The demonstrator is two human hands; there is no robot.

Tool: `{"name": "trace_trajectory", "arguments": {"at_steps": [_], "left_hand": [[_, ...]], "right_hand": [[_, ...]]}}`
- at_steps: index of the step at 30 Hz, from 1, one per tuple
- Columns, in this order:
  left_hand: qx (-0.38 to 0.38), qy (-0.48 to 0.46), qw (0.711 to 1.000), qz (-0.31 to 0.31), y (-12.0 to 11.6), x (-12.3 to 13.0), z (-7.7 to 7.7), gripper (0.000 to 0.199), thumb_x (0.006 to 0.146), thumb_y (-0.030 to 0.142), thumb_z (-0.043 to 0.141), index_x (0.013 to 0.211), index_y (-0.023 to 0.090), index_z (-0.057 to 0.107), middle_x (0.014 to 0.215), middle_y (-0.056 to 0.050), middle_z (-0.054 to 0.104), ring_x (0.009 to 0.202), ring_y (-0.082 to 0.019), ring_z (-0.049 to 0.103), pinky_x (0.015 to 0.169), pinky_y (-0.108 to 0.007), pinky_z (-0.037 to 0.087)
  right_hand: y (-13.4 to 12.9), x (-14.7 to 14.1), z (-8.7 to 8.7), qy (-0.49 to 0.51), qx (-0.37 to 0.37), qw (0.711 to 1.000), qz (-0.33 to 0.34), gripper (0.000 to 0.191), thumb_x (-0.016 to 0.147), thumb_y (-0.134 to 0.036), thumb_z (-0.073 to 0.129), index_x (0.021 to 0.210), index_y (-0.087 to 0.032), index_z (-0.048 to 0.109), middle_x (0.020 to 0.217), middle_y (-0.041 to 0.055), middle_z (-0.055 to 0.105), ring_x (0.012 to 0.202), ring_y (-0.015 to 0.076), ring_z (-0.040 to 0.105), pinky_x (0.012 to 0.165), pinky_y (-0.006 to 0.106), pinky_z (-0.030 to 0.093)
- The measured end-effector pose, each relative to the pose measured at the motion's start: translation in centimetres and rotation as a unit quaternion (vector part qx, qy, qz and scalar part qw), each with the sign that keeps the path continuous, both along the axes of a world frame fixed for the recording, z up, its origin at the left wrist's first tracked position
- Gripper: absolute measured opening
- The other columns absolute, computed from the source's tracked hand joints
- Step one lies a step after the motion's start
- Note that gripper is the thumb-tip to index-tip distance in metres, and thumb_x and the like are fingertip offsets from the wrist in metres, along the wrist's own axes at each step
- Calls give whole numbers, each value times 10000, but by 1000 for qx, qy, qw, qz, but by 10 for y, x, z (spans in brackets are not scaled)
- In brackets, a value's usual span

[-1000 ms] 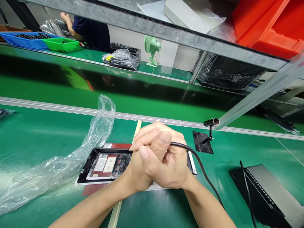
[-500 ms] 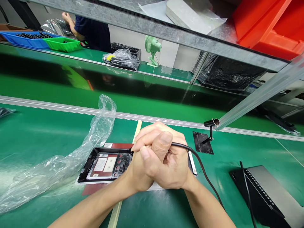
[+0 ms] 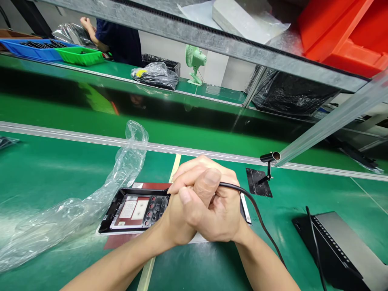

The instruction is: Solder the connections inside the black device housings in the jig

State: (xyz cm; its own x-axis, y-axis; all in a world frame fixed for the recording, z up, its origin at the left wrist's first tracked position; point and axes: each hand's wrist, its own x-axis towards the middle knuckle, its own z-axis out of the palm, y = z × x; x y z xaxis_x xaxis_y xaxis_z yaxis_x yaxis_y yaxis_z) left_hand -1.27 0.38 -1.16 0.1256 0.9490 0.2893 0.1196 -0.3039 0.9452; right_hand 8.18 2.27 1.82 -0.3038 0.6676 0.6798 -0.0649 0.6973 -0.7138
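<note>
My left hand (image 3: 181,216) and my right hand (image 3: 226,212) are clasped together, fingers closed and thumbs side by side on top. A black cord (image 3: 253,199) comes out between them on the right and curves down toward the lower right. Whatever sits on its end is hidden inside my grip. Beneath my hands lies a device in a black-edged, tray-like housing (image 3: 104,224), with a white label, a pale plate and a row of round openings. My hands and forearms cover its middle.
Crumpled clear plastic (image 3: 87,210) lies left of the device. On the right are a black tube holder (image 3: 269,157) and a grey-and-black metal piece (image 3: 342,242). A shelf (image 3: 194,34) with a red bin (image 3: 342,36) hangs overhead. A co-worker (image 3: 118,42) works across the bench.
</note>
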Motion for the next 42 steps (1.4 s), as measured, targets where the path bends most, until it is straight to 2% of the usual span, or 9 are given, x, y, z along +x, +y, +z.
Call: {"name": "trace_trajectory", "arguments": {"at_steps": [4,8,14,20,25,31,36,42], "left_hand": [[18,-19,999,-32,0,0,2,433,1033,549,334,899,253,621,964,-38,631,911,-234,634,788,-366,533],[30,3,1000,-11,1,-1,0,417,1026,523,370,821,244,601,919,-44,603,880,-236,601,778,-379,519],[36,24,999,-7,2,-1,-5,408,1024,514,359,906,256,652,964,-59,621,933,-263,610,761,-399,509],[33,24,999,-17,2,-1,-4,410,1037,515,331,900,253,615,982,-51,611,958,-254,616,770,-387,516],[-1,11,999,-48,1,-2,1,414,1031,520,330,915,238,610,987,-40,597,934,-228,618,773,-357,528],[10,-10,998,-65,0,-1,3,416,1049,507,322,898,249,611,961,-11,598,919,-194,619,767,-325,516],[35,21,999,-20,0,0,0,399,1047,483,348,861,240,603,929,-15,588,880,-193,606,735,-326,510],[43,28,999,2,-1,2,12,419,1045,471,346,925,236,672,943,-11,651,891,-174,645,735,-274,560]], "right_hand": [[0,-1,1,3,-7,1000,-5,98,771,-153,633,735,-211,703,755,27,738,765,206,726,736,363,623],[0,-1,1,6,-2,1000,-8,86,766,-174,640,734,-230,697,731,13,738,757,203,724,731,357,626],[0,0,0,-1,1,1000,-5,103,795,-185,625,753,-251,692,757,15,741,760,202,719,723,368,631],[-1,0,0,-5,-6,1000,-11,137,788,-138,605,753,-238,691,762,16,735,764,191,720,737,357,619],[1,-1,-1,10,15,1000,1,109,768,-137,618,740,-210,694,736,26,731,730,198,707,694,364,612],[1,-2,1,9,8,1000,-3,113,786,-157,614,737,-224,691,737,27,732,739,201,710,695,370,618],[1,-1,1,7,9,1000,3,114,779,-144,618,744,-220,695,744,29,727,743,198,704,705,375,616],[2,-1,0,15,8,1000,17,131,790,-117,613,774,-204,709,766,34,723,775,190,698,700,358,596]]}}
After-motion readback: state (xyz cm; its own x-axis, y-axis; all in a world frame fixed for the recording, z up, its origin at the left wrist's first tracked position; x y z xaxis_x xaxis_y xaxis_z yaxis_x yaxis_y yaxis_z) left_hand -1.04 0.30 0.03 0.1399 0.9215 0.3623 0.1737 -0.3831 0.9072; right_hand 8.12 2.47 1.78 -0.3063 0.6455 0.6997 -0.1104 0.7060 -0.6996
